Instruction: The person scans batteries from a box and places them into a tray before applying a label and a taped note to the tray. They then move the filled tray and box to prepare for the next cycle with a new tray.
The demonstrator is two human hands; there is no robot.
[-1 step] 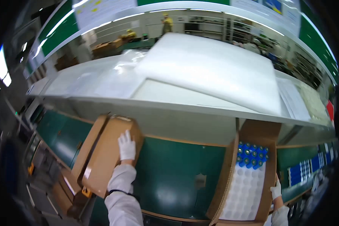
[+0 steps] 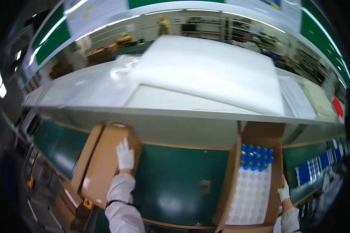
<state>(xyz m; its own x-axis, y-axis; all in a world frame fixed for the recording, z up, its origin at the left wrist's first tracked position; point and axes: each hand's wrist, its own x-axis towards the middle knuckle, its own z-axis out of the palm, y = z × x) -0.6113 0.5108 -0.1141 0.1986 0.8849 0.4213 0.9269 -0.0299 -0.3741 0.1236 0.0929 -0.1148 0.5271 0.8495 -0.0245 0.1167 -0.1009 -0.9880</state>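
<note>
My left hand (image 2: 125,156), in a white glove, lies with its fingers spread on top of a closed brown cardboard box (image 2: 105,167) at the left of the bench. On the right stands an open cardboard carton (image 2: 228,186). Inside it, several blue cylindrical cells (image 2: 256,156) with metal tops fill the far end of a white tray with round holes (image 2: 249,198). My gloved right hand (image 2: 284,191) grips the carton's right wall from outside. Part of its fingers is hidden against the cardboard.
The green bench top (image 2: 179,182) runs between both boxes. Above its back edge, a shelf (image 2: 151,110) carries a thick white foam sheet (image 2: 210,72) and clear plastic bags (image 2: 93,87). More blue-and-white cells (image 2: 309,174) lie right of the carton. People in yellow are far behind.
The whole scene has shifted slightly left in the picture, and the bench things sit a little differently with it. Both hands keep their places on the boxes.
</note>
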